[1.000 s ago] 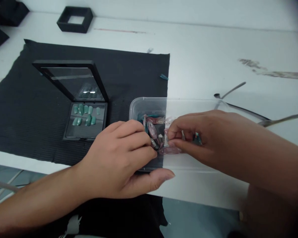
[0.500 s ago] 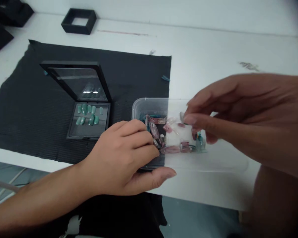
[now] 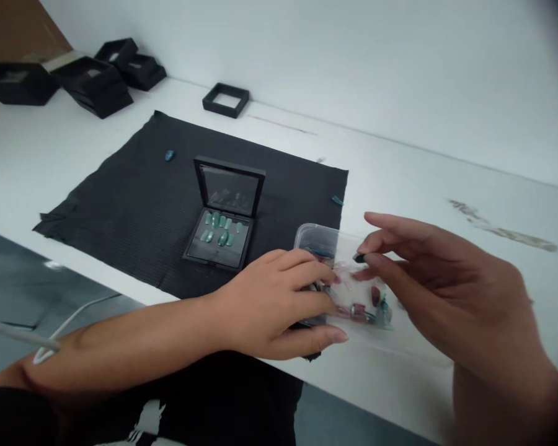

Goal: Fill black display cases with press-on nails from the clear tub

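The left hand (image 3: pixel 279 303) lies across the left end of the clear tub (image 3: pixel 314 228), its thumb apart from the other fingers, which reach in over the loose pieces (image 3: pixel 359 313). Over the tub's middle, the right hand (image 3: pixel 446 279) has thumb and forefinger clamped on a small dark piece (image 3: pixel 359 257); it is blurred, so I can only say it looks like a false nail.

Left of the tub stands a black display case (image 3: pixel 199 253), lid tilted up, with green nails (image 3: pixel 223 237) laid in two rows inside. The case sits on a black mat (image 3: pixel 134 198), which runs under the tub's left end; the rest of the tub is over the white worktop (image 3: pixel 400 198). Well beyond the tub, toward the wall, a square black frame (image 3: pixel 219 110) rests alone, with dark boxes (image 3: pixel 90 87) farther left.
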Available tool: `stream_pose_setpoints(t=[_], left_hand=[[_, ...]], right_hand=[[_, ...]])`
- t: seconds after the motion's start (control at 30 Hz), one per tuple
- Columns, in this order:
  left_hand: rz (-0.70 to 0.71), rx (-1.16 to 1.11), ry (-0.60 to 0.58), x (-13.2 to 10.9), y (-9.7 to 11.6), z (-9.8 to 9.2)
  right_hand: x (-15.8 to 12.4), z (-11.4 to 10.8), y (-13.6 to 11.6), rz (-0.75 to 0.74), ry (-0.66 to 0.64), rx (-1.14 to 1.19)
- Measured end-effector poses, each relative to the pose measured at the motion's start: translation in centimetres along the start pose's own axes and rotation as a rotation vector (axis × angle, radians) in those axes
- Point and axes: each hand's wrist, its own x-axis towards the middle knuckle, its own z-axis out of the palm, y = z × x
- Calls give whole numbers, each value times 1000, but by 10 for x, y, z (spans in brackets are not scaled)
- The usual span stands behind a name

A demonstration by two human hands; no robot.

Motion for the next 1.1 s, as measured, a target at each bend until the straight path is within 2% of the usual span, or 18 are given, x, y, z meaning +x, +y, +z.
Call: stream_pose_setpoints(t=[0.13,0.23,0.4,0.53,0.63,0.7,0.8,0.87,0.93,1.1], left_hand=[[24,4,111,0,-2,1],[-8,-55,212,0,-1,0],[-29,-212,393,1,2,-2],[141,-339,532,3,4,-4],[280,-366,602,1,2,-4],[292,-409,607,-2,0,-3],[240,-486,583,-9,0,-3],[209,-571,594,-13,1,-3],[186,-673,586,-17,1,-3],[110,-834,427,-23,-2,-5]], right_hand=[[-2,1,4,-49,82,-67],[0,0,4,-86,106,-121],[-14,15,-15,-72,178,-72],[-43,47,-34,-209,281,54],[-60,70,-39,-227,360,59],[-67,83,-40,-180,404,91],[-70,95,-40,-99,456,193],[-69,99,-42,-103,471,224],[-68,99,-46,-131,439,186],[-66,91,-55,-227,281,19]])
